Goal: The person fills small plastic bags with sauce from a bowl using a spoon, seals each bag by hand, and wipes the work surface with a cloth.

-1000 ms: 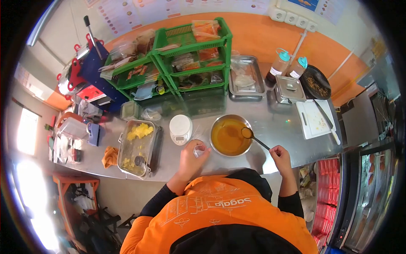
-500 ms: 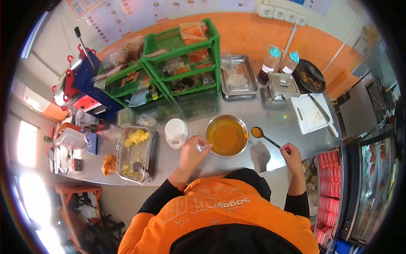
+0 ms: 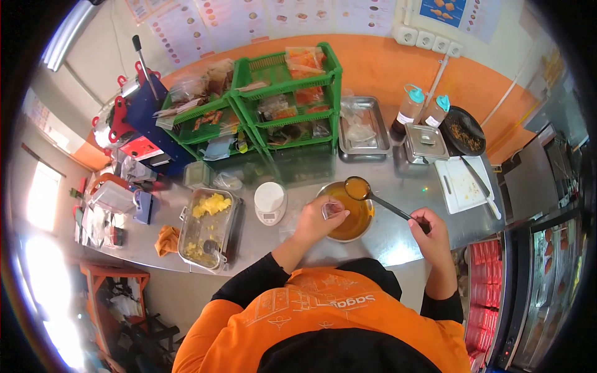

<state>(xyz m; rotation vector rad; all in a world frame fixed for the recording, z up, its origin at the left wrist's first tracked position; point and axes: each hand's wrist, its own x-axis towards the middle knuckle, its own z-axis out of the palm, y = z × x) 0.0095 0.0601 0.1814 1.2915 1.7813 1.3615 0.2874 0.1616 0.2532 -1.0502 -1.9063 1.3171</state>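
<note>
My left hand [image 3: 317, 219] holds a small clear plastic cup [image 3: 332, 209] over the left part of a metal bowl [image 3: 368, 227] of orange-brown liquid. In my right hand [image 3: 429, 230] is the handle of a black ladle [image 3: 358, 188], whose scoop, with orange-brown liquid in it, is above the bowl's upper rim. A white round kitchen scale [image 3: 270, 202] lies to the left of the bowl. Further left is a metal tray [image 3: 227, 239] with yellow food in it.
Green racks [image 3: 286, 93] hold packets at the back. A metal tray [image 3: 364, 127], squeeze bottles [image 3: 409, 107], a lidded metal container [image 3: 425, 144], a black pan [image 3: 463, 132] and a knife on a white board [image 3: 460, 186] are behind and to the right. An orange cloth [image 3: 166, 240] lies left.
The ladle has moved left and up over the bowl. My left hand has moved right with the cup, now over the bowl. The camera view has shifted slightly.
</note>
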